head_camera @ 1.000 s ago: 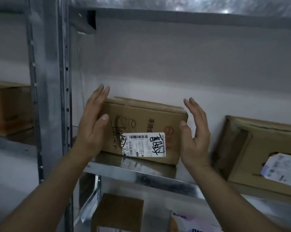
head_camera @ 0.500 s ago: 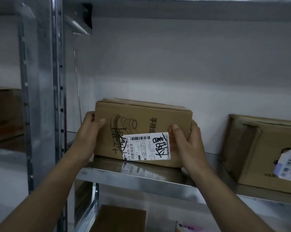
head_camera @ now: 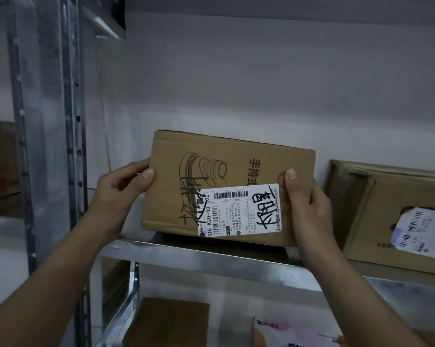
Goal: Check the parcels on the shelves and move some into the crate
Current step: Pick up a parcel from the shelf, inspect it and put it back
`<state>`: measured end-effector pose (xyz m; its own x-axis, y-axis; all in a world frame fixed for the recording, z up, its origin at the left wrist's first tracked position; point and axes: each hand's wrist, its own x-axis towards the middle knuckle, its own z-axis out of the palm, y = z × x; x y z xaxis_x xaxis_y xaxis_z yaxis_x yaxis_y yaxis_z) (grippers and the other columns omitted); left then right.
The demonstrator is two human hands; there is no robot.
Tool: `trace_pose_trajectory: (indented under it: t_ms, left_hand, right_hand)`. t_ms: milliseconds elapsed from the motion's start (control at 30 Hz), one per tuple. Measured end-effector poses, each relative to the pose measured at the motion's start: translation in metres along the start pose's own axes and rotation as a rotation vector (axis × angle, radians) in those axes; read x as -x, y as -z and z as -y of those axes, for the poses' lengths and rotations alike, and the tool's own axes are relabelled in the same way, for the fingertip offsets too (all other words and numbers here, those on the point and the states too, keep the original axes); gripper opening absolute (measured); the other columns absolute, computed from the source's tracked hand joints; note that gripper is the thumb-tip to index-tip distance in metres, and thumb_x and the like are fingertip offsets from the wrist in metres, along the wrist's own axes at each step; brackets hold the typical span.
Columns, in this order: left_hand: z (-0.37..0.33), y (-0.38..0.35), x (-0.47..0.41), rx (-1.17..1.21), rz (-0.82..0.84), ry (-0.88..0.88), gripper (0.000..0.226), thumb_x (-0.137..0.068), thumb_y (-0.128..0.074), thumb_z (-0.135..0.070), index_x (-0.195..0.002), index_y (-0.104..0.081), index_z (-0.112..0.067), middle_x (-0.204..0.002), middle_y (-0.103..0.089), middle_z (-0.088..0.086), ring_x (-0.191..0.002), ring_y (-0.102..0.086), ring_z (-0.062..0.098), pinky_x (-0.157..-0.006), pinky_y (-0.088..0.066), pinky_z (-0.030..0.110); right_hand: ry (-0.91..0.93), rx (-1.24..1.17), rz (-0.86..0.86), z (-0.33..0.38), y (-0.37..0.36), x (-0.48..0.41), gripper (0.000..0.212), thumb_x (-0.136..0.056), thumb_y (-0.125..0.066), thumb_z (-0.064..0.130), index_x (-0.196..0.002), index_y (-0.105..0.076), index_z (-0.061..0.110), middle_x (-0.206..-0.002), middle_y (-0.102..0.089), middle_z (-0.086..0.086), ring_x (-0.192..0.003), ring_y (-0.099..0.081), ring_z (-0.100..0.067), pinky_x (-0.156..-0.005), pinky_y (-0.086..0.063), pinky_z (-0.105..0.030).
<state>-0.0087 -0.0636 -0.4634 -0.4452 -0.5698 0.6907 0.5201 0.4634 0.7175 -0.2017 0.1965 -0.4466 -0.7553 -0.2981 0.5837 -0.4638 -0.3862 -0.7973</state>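
Note:
A brown cardboard parcel (head_camera: 226,169) with a line drawing, black scrawl and a white barcode label (head_camera: 239,211) is tilted up so its front face points at me, just above the metal shelf (head_camera: 211,254). My left hand (head_camera: 118,194) grips its left edge, thumb on the front. My right hand (head_camera: 304,209) grips its right edge, thumb beside the label. No crate is in view.
A second labelled cardboard parcel (head_camera: 391,216) lies on the same shelf to the right. Below, a brown box (head_camera: 168,321) and a pink-and-white packet (head_camera: 284,331) sit on the lower shelf. A steel upright (head_camera: 71,136) stands at left, a white wall behind.
Both hands went from open beside the parcel to gripping its ends. The parcel has been raised and tipped with its labelled face toward me.

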Motion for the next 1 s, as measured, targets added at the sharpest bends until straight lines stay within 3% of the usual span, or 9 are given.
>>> trace_pose_trajectory:
  t_ms: [300,500,567,633,700,767,833,933,1000]
  left_hand:
    - [-0.003,-0.001,0.001,0.050,0.023,0.038,0.080,-0.065,-0.088,-0.072,-0.126,-0.074,-0.022,-0.133,-0.073,0.007,-0.129,-0.066,0.027,-0.111,-0.050,0.050]
    - [-0.005,-0.002,0.002,0.048,0.049,0.052,0.077,-0.065,-0.086,-0.074,-0.125,-0.075,-0.026,-0.134,-0.073,0.004,-0.128,-0.066,0.023,-0.108,-0.050,0.048]
    - [-0.004,-0.001,0.002,0.039,0.069,0.035,0.077,-0.067,-0.085,-0.073,-0.127,-0.074,-0.026,-0.135,-0.072,0.003,-0.130,-0.065,0.023,-0.108,-0.049,0.047]
    - [-0.003,-0.001,0.001,0.037,0.079,0.025,0.082,-0.069,-0.084,-0.072,-0.132,-0.070,-0.022,-0.135,-0.072,0.005,-0.129,-0.065,0.023,-0.107,-0.049,0.045]
    - [-0.003,0.002,-0.002,0.088,0.076,0.028,0.078,-0.069,-0.085,-0.069,-0.128,-0.073,-0.019,-0.127,-0.074,0.004,-0.122,-0.067,0.023,-0.101,-0.055,0.040]
    - [-0.002,0.004,-0.003,0.191,0.071,0.045,0.065,-0.065,-0.087,-0.069,-0.112,-0.081,-0.024,-0.113,-0.077,-0.002,-0.112,-0.067,0.018,-0.094,-0.059,0.032]
    - [-0.002,0.006,-0.003,0.283,0.075,0.051,0.066,-0.063,-0.088,-0.072,-0.108,-0.082,-0.025,-0.113,-0.076,-0.005,-0.112,-0.068,0.014,-0.094,-0.060,0.030]
    - [-0.004,0.006,-0.003,0.331,0.064,0.017,0.120,-0.065,-0.085,-0.075,-0.152,-0.048,-0.001,-0.146,-0.060,0.010,-0.133,-0.060,0.026,-0.110,-0.053,0.041]
    - [-0.006,0.006,-0.002,0.265,0.088,-0.008,0.117,-0.069,-0.085,-0.071,-0.154,-0.044,-0.002,-0.152,-0.055,0.014,-0.139,-0.055,0.034,-0.111,-0.053,0.046]
  right_hand:
    - [0.034,-0.040,0.020,0.000,0.003,0.000,0.027,-0.102,-0.064,0.042,-0.116,-0.072,0.021,-0.107,-0.081,0.002,-0.100,-0.078,-0.013,-0.081,-0.061,-0.021]
    - [0.046,-0.016,0.051,-0.006,0.005,-0.003,0.034,-0.096,-0.066,0.061,-0.118,-0.071,0.035,-0.122,-0.075,-0.003,-0.109,-0.076,-0.015,-0.101,-0.059,-0.046]
    - [0.082,0.023,0.036,-0.006,0.006,-0.003,0.045,-0.089,-0.067,0.072,-0.124,-0.069,0.043,-0.131,-0.064,0.001,-0.110,-0.071,-0.002,-0.102,-0.058,-0.036]
    - [0.130,0.035,0.012,-0.002,0.005,0.000,0.060,-0.084,-0.063,0.067,-0.136,-0.064,0.036,-0.128,-0.051,0.010,-0.103,-0.063,0.017,-0.088,-0.054,-0.009]
    - [0.176,0.025,0.038,-0.003,0.007,0.000,0.070,-0.085,-0.063,0.058,-0.148,-0.057,0.028,-0.124,-0.045,0.014,-0.099,-0.058,0.023,-0.079,-0.049,-0.001]
    - [0.244,0.039,0.085,-0.002,0.009,0.002,0.076,-0.093,-0.070,0.057,-0.158,-0.047,0.025,-0.129,-0.043,0.012,-0.111,-0.058,0.019,-0.089,-0.054,-0.008]
    - [0.314,0.068,0.147,-0.005,0.014,0.002,0.084,-0.091,-0.070,0.059,-0.163,-0.037,0.032,-0.143,-0.042,0.012,-0.135,-0.052,0.000,-0.109,-0.055,-0.032]
    - [0.399,0.040,0.275,-0.007,0.018,0.004,0.085,-0.088,-0.070,0.047,-0.163,-0.029,0.046,-0.162,-0.040,0.008,-0.149,-0.044,-0.020,-0.117,-0.042,-0.061]
    - [0.447,0.002,0.308,-0.007,0.017,0.006,0.080,-0.087,-0.070,0.043,-0.158,-0.034,0.040,-0.162,-0.044,0.008,-0.148,-0.046,-0.022,-0.116,-0.044,-0.059]
